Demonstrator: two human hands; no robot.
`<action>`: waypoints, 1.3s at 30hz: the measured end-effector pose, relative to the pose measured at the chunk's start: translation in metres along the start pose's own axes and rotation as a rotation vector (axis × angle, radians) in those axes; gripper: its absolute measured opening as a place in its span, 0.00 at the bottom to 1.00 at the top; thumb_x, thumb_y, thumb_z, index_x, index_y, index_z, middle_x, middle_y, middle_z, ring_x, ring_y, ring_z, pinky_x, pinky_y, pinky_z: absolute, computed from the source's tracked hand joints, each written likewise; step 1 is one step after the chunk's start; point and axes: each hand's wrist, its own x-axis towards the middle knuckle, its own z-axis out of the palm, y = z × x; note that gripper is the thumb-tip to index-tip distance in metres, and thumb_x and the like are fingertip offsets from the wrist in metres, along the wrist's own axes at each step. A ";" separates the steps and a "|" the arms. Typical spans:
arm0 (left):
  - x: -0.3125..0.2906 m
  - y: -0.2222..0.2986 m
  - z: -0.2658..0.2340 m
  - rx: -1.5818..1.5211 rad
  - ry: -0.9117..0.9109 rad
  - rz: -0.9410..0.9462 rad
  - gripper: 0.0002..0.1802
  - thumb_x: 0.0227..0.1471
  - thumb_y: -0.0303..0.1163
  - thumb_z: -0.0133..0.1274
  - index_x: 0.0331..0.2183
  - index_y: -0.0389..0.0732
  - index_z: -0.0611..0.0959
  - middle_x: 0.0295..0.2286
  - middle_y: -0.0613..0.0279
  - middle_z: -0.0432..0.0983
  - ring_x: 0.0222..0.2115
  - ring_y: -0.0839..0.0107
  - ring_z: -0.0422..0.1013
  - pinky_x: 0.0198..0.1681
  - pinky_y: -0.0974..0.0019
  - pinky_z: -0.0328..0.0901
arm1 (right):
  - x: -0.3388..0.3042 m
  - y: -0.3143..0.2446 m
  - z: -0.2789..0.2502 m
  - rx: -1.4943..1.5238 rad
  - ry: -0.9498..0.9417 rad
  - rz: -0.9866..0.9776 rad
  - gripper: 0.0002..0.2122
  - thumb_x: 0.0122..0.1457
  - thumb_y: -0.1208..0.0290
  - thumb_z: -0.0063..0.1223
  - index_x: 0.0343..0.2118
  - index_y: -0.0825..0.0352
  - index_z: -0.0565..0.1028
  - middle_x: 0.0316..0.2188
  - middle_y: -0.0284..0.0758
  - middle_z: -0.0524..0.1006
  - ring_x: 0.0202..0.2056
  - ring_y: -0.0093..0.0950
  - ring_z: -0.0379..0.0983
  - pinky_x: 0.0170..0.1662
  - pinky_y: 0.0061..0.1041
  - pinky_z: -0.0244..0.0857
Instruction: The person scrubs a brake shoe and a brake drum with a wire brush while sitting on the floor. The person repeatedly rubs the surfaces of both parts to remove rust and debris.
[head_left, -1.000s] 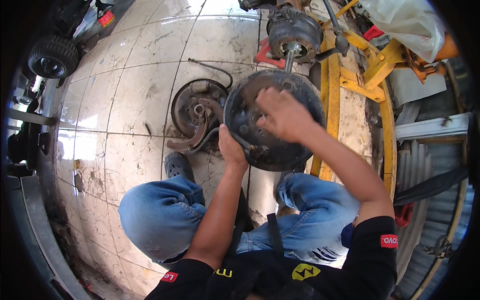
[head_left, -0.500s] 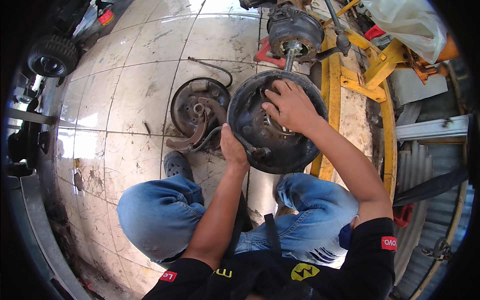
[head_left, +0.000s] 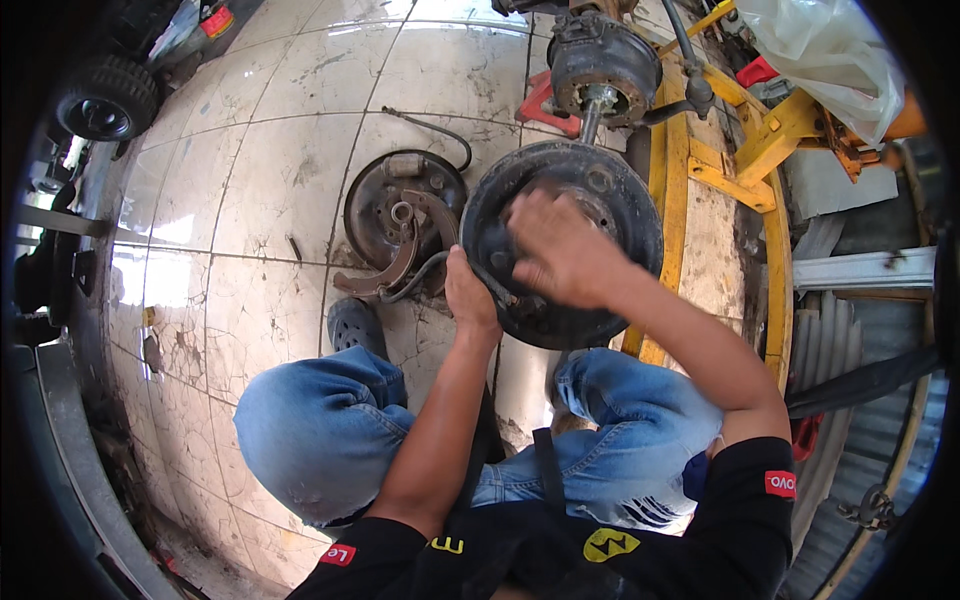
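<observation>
Head view, black round metal plate [head_left: 582, 178]: before the blue-jeaned knees [head_left: 315, 430], partly overlapping the yellow metal frame [head_left: 672, 190].
Left hand [head_left: 473, 300]: closed on the plate's lower-left rim.
Right hand [head_left: 568, 250]: blurred over the plate's face, fingers extended, thumb apart; contact cannot be told.
Pale tiled floor [head_left: 285, 180]: bears a second dark metal disc [head_left: 375, 198], with curved brown metal shoes [head_left: 398, 269] against it.

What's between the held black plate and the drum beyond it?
In the head view, a metal shaft extends from the drum toward the black plate; contact is unclear.
</observation>
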 end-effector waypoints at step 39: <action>0.000 0.001 0.004 -0.030 0.005 0.061 0.27 0.62 0.51 0.36 0.44 0.37 0.77 0.38 0.58 0.78 0.37 0.65 0.75 0.42 0.63 0.70 | 0.002 0.017 0.006 -0.038 0.039 0.185 0.36 0.64 0.39 0.27 0.65 0.66 0.55 0.67 0.41 0.52 0.69 0.39 0.43 0.69 0.44 0.34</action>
